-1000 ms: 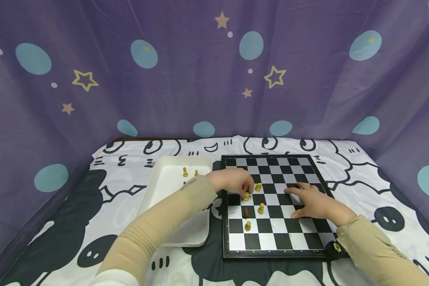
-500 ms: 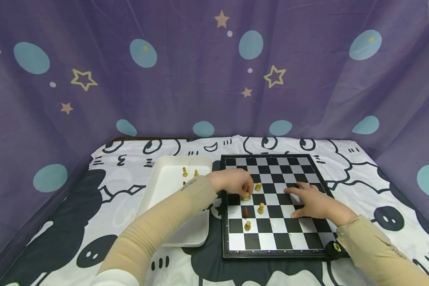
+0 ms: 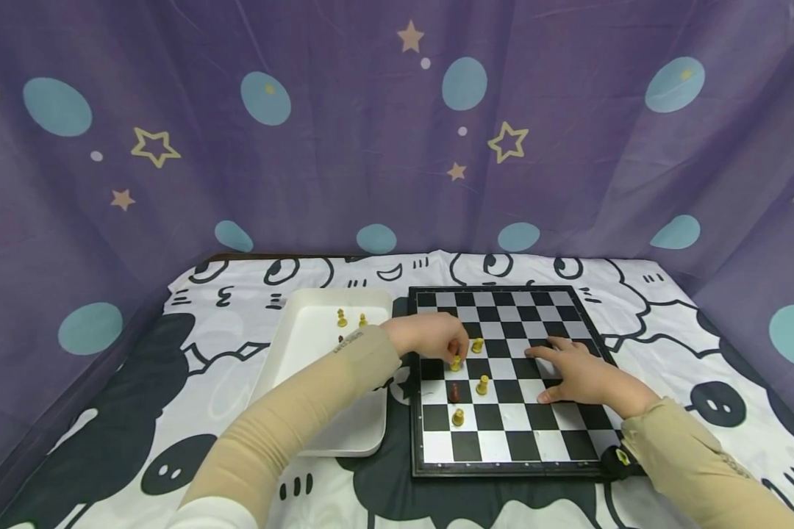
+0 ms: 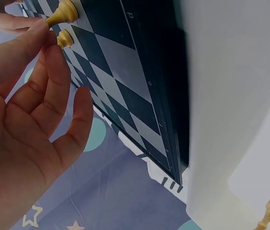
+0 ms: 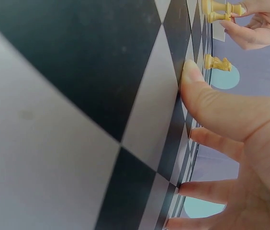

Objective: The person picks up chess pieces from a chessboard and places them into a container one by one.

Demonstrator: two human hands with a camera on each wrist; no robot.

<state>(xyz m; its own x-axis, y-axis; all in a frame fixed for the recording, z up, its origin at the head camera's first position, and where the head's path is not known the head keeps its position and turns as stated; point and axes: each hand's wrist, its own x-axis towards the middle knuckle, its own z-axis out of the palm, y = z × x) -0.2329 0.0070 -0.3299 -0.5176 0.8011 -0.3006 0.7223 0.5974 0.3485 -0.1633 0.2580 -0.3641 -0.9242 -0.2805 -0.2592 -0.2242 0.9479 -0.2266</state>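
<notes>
Nearest, on the chessboard [image 3: 494,445], are a front yellow piece [image 3: 459,418] and, just beyond, a red piece [image 3: 454,394]. The right hand [image 3: 572,376] is spread, fingertips touching the squares. Past the red piece, the left hand [image 3: 434,334] pinches a held yellow piece [image 3: 456,364] — seemingly at the placing step, though base contact is hard to tell; the next move calls for a straight, gentle release — and the white tray's [image 3: 304,345] far end has more yellow pieces [image 3: 342,319]

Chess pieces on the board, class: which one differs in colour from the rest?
The dark red piece, standing between the yellow piece pinched by the left hand and the frontmost yellow piece. The other four in view are all yellow.
</notes>
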